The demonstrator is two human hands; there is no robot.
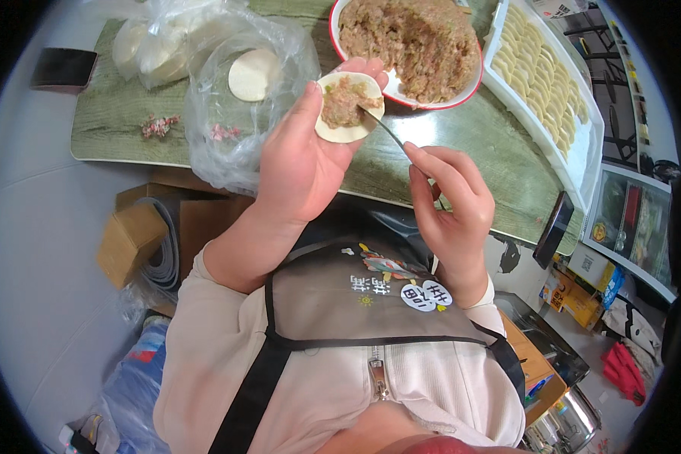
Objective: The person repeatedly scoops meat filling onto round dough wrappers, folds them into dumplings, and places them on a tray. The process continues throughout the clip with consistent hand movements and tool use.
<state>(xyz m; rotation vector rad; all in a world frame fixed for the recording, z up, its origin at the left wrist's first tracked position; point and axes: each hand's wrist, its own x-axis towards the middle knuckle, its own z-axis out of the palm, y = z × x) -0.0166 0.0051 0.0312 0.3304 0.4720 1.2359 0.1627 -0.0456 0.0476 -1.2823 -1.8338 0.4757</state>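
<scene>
A round dumpling wrapper (344, 134) lies across the palm and fingers of my left hand (301, 159), held up above the table's front edge. On the wrapper sits a mound of minced meat filling (340, 102) with green bits. My right hand (454, 193) pinches the handle of a thin metal utensil (390, 131), whose tip rests in the filling; its shape there is hidden. Just beyond stands a white enamel basin (394, 85) with a red rim, heaped with minced filling (414, 45). Left of my left hand, a single wrapper (253, 75) lies on a clear plastic bag (221, 147).
More wrappers (164, 51) sit bagged at the back left, near a dark phone (63, 68). Rows of folded dumplings (536, 74) fill much of a white tray (593, 133) on the right. Another phone (553, 230) lies at the table's right edge. An open cardboard box (130, 241) stands below left.
</scene>
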